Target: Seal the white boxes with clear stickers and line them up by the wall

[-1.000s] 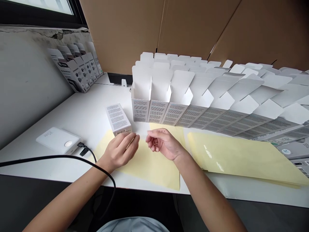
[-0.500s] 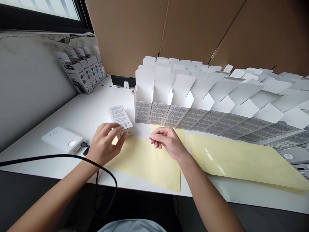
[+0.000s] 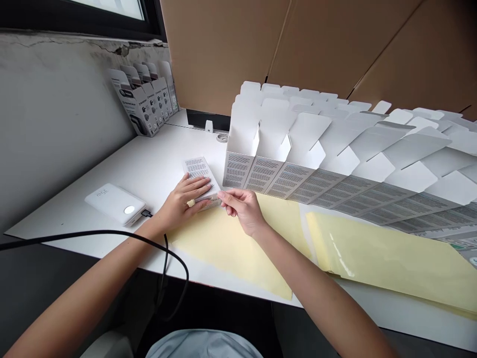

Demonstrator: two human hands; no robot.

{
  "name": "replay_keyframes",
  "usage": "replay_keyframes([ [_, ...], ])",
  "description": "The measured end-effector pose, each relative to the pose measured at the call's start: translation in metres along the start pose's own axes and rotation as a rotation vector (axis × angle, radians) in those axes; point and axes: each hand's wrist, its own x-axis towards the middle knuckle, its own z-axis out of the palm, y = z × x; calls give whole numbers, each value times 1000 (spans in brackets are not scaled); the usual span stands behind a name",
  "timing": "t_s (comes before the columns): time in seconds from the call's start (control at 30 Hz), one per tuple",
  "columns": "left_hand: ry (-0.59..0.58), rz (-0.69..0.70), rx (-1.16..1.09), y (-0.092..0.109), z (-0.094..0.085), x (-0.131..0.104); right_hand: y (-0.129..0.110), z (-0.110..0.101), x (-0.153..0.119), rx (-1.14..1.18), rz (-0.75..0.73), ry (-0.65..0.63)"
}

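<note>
A small white-and-grey printed box (image 3: 195, 166) lies on its side on the white table, with lines of text on its upper face. My left hand (image 3: 186, 199) holds it down, fingers stretched across the top and thumb along the near end. At the box's right near corner is my right hand (image 3: 242, 206), its thumb and forefinger pinched together. Whatever is in that pinch is too small to make out. Under both hands spreads a yellow sheet (image 3: 238, 253), partly hidden by my right forearm.
Rows of open white cartons (image 3: 270, 171) with raised flaps stand to the right. More yellow sheets (image 3: 391, 263) lie before them. A white power bank (image 3: 114, 203) with a black cable (image 3: 112, 232) is at left. Several printed boxes (image 3: 145, 107) stand by the wall, beside brown cardboard (image 3: 223, 54).
My left hand has come down onto the small box and spread over it. My right hand has moved left, up to the box's corner. The view has shifted a little.
</note>
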Motion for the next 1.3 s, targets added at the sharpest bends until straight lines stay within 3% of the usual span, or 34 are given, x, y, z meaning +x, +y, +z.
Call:
replay_keyframes([
  [0.13, 1, 10, -31, -2, 1, 0, 15, 12, 5, 54, 36, 5],
  [0.33, 2, -71, -86, 1, 0, 3, 31, 12, 6, 49, 21, 3],
  [0.6, 11, -79, -116, 4, -2, 4, 29, 11, 5, -2, -99, -8],
  [1.3, 9, -92, -110, 4, -2, 4, 32, 7, 8, 15, 10, -9],
])
